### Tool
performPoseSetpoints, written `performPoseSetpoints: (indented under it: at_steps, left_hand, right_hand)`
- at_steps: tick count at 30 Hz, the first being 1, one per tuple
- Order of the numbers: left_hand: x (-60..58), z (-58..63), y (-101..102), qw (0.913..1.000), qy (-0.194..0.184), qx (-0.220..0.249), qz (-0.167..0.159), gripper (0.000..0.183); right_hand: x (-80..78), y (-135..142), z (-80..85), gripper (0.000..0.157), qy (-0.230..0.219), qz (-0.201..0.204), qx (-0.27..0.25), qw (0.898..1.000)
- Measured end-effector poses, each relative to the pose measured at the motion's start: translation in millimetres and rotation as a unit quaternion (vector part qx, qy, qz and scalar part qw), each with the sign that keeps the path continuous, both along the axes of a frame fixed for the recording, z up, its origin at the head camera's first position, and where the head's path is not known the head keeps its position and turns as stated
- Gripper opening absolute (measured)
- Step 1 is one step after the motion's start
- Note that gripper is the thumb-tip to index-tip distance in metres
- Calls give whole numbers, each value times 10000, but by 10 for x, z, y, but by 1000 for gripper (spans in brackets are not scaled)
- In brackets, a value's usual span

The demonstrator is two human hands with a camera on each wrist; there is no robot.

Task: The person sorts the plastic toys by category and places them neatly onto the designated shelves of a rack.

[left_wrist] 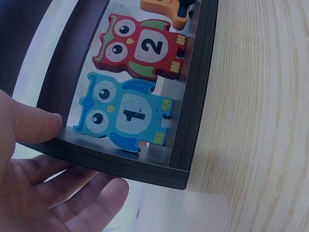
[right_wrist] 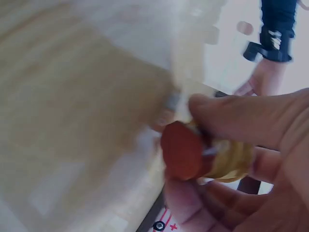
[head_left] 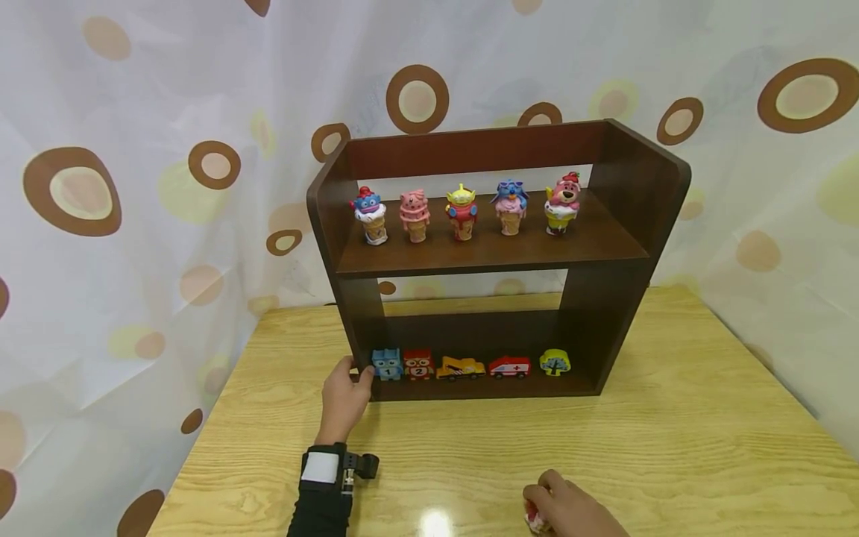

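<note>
My left hand (head_left: 345,399) grips the left side panel of a dark brown two-tier shelf (head_left: 493,266). In the left wrist view, the thumb lies on the panel's inner side and the fingers lie outside it. Beside the thumb stands a blue owl toy (left_wrist: 123,113) marked 1, then a red owl toy (left_wrist: 140,46) marked 2. Low in the head view, away from the shelf, my right hand (head_left: 573,511) pinches a small toy figure (right_wrist: 182,151). Its flat reddish-brown end and yellowish body show in the right wrist view; the fingers hide the remainder.
Several ice-cream-cone figures (head_left: 461,214) stand in a row on the upper tier. Right of the owls, the lower tier holds a yellow crane truck (head_left: 461,368), an ambulance (head_left: 510,367) and a tree piece (head_left: 555,362). A wooden table (head_left: 436,447) carries the shelf, with a patterned curtain (head_left: 201,89) behind.
</note>
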State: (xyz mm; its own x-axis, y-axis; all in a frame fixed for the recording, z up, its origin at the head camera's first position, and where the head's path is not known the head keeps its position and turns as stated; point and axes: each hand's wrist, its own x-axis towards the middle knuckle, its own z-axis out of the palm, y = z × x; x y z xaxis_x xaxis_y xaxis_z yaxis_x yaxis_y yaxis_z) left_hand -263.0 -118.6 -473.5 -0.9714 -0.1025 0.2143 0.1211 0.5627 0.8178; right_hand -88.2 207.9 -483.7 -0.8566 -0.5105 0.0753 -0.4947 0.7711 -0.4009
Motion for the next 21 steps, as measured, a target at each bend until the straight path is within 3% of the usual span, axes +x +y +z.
performPoseSetpoints:
  at_steps: [2,5,8,12,21]
  left_hand:
    - [-5,10,-1,10000,17,12,-5,32]
    - [-3,27,-6,10000,68,15,-14,32]
    - [5,27,-9,9999,98,3,-36,32]
    - [15,2,-4,9999,104,-20,-75,32]
    - [16,5,0,9999,130,-11,-85,33]
  right_hand:
    - [-38,11,116,37,107,41,-182,9998]
    - [-49,0,354,38,541,-385,-470,9967]
    - [-51,5,582,45,1398,-846,-646,9844]
    - [-58,48,810,54,2303,-1036,-869,9637]
    - [-67,89,1116,62,2523,-1182,-1500,9486]
